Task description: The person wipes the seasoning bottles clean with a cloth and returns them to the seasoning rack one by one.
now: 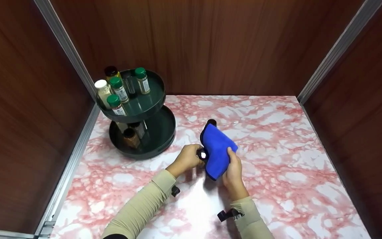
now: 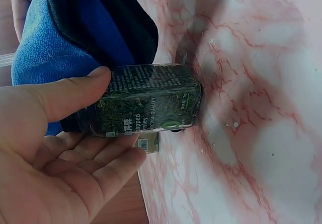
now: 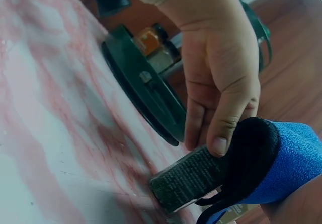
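Reddish-brown wood panels [image 1: 211, 46] wall in a pink-and-white marbled tabletop [image 1: 277, 172]. On its far left stands a two-tier dark green stand [image 1: 164, 136], green-capped bottles [image 1: 121, 93] on the upper tray. Around mid-table, the left hand [image 1: 187, 157] grasps a dark-lidded jar of chopped parsley [image 2: 151, 100] between thumb and fingers — whether its base touches the tabletop, I cannot tell. Just right of the jar, the right hand [image 1: 233, 169] grips a blue cloth [image 1: 218, 151] — black-edged, draped close beside the lid.
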